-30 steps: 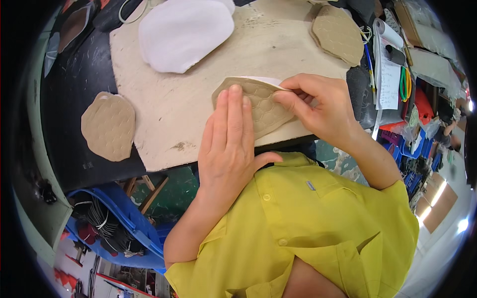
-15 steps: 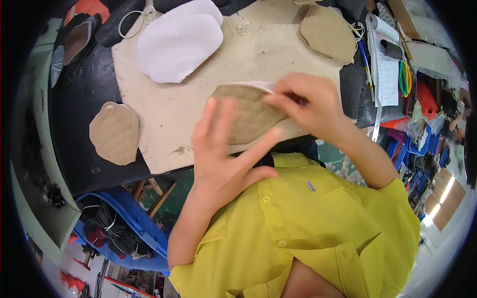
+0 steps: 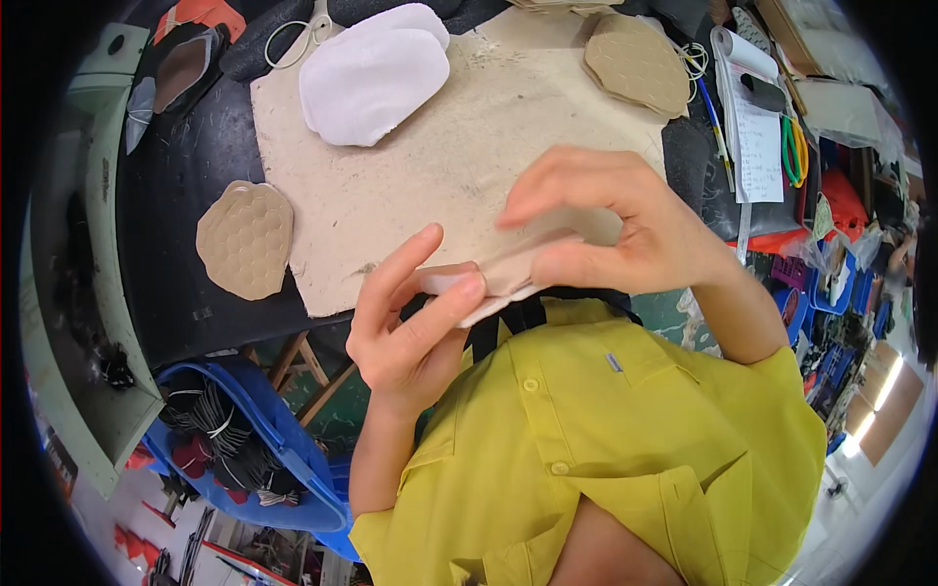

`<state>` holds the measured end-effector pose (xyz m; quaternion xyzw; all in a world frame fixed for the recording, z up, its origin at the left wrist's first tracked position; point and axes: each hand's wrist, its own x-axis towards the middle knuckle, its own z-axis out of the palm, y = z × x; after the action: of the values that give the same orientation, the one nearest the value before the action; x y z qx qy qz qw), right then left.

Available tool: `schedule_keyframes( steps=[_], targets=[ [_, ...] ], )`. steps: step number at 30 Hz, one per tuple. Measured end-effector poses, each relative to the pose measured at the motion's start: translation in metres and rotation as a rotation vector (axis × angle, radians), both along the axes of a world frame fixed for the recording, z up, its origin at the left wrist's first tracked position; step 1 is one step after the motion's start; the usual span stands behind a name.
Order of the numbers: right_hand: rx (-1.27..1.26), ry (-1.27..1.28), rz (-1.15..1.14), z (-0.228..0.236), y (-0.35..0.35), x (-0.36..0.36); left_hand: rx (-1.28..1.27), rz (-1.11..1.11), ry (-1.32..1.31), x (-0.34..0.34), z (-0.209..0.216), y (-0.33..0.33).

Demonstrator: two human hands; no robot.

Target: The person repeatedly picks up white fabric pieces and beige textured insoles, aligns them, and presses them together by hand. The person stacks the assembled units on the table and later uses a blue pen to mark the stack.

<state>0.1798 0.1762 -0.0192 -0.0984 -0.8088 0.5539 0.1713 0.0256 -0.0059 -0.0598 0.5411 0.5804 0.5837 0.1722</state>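
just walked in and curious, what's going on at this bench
A person in a yellow shirt holds a thin tan piece up off the beige work mat with both hands. The left hand pinches its near end and the right hand grips the other end. On the bench lie a white padded piece and two tan honeycomb-patterned pieces, one left of the mat and one at the far right.

Your left hand (image 3: pixel 410 322) and right hand (image 3: pixel 611 230) pinch a flat tan padded piece (image 3: pixel 498 278) above the near edge of the beige work board (image 3: pixel 410 195).
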Motion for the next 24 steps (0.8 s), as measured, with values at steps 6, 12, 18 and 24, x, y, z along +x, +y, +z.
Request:
schedule_keyframes(
  steps=[6, 12, 18, 24],
  targets=[
    [-0.285, -0.326, -0.151, 0.0, -0.006, -0.009, 0.168, 0.068, 0.158, -0.006, -0.002, -0.005],
    [0.317, -0.282, -0.523, -0.033, 0.005, -0.017, -0.039, 0.437, 0.021, -0.053, 0.015, -0.046],
    [1.045, -0.224, -0.794, -0.024, 0.073, 0.028, -0.432, 0.916, 0.561, -0.134, -0.007, -0.054],
    [0.916, -0.668, -0.907, -0.017, 0.077, 0.049, -0.205, 0.235, 0.826, -0.055, -0.012, 0.001]
  ],
)
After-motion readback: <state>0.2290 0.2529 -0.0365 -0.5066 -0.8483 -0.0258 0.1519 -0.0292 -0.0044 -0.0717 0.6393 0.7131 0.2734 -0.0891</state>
